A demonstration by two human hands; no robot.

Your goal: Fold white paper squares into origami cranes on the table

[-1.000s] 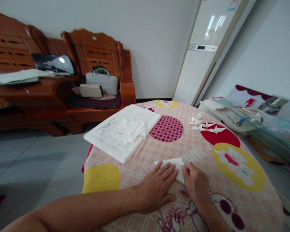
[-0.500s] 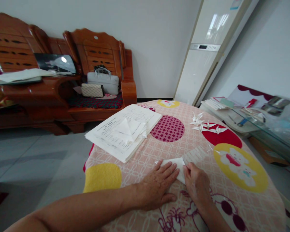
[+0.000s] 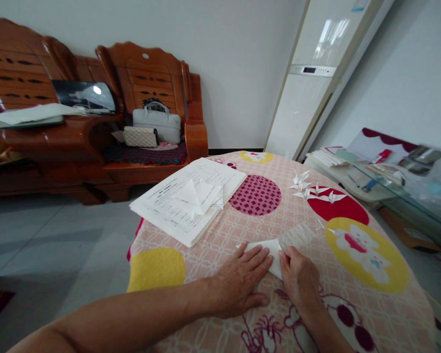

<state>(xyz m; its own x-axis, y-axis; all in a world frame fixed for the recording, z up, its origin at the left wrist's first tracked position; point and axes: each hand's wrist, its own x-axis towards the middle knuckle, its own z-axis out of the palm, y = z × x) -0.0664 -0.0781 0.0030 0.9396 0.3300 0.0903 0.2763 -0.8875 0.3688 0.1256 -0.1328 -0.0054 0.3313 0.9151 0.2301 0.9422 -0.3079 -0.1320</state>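
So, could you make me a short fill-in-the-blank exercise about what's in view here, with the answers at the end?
1. The left hand lies palm ____ (up or down) on the folded paper, and the right hand holds its edge.
2. Some paper cranes rest on a circle coloured ____ on the tablecloth.
3. On the wooden chair, the quilted purse is ____ (larger or smaller) than the grey handbag.

Missing words: down; red; smaller.

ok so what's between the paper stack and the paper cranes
In the head view, the tablecloth: its purple checked circle beside the paper stack, then its pink pattern up to the paper cranes.
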